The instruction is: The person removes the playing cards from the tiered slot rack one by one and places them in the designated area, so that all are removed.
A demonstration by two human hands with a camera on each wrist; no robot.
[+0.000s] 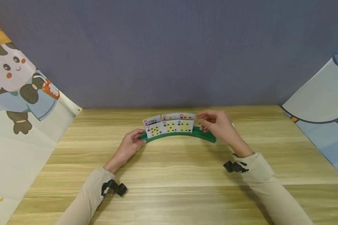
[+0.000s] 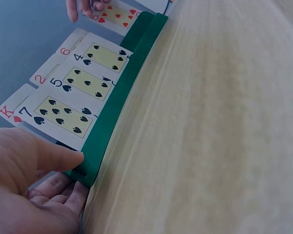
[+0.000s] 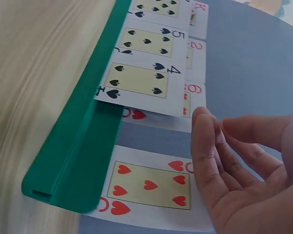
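A curved green playing-card holder [image 1: 205, 133] stands on the table. Its front row holds the seven [image 2: 63, 114], five [image 2: 87, 83] and four of spades [image 3: 139, 80]; behind them stand the king of diamonds [image 1: 152, 120], a red two [image 1: 169, 117] and the six of hearts [image 1: 187, 116]. My left hand [image 1: 130, 143] grips the holder's left end, thumb on its front face. At the right end, a five of hearts [image 3: 151, 190] is at the back of the holder. In front of its top edge my right hand [image 3: 248, 170] hovers, thumb and index fingertips slightly apart, nothing visible between them.
The wood-grain table [image 1: 169, 175] meets a grey-blue panel [image 1: 169, 56] behind the holder. Cartoon-printed walls stand at the left [image 1: 22, 87] and right [image 1: 321, 103]. A black wrist camera [image 1: 233, 167] is strapped to each sleeve.
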